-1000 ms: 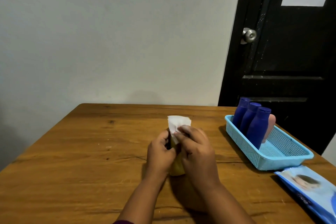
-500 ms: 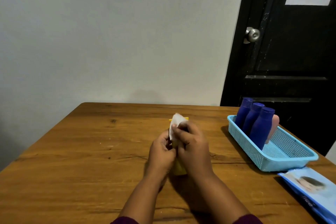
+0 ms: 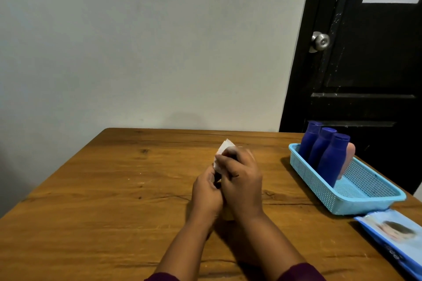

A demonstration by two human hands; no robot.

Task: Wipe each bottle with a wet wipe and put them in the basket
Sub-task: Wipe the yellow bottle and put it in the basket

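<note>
Both hands meet over the middle of the wooden table (image 3: 96,189). My left hand (image 3: 206,191) grips a yellow bottle that is almost fully hidden behind my fingers. My right hand (image 3: 242,180) holds a white wet wipe (image 3: 222,149) pressed over the bottle's top. At the right stands a light blue basket (image 3: 356,203) holding three dark blue bottles (image 3: 331,162) upright in a row, with a pink bottle (image 3: 348,155) leaning behind them.
A blue pack of wet wipes (image 3: 397,235) lies at the table's right front edge, just in front of the basket. A grey wall rises behind the table, and a black door with a metal knob (image 3: 320,41) stands at the right.
My right hand has slid the wipe down over the bottle's top, so the yellow seen half a second ago is now covered. The view has shifted slightly.
</note>
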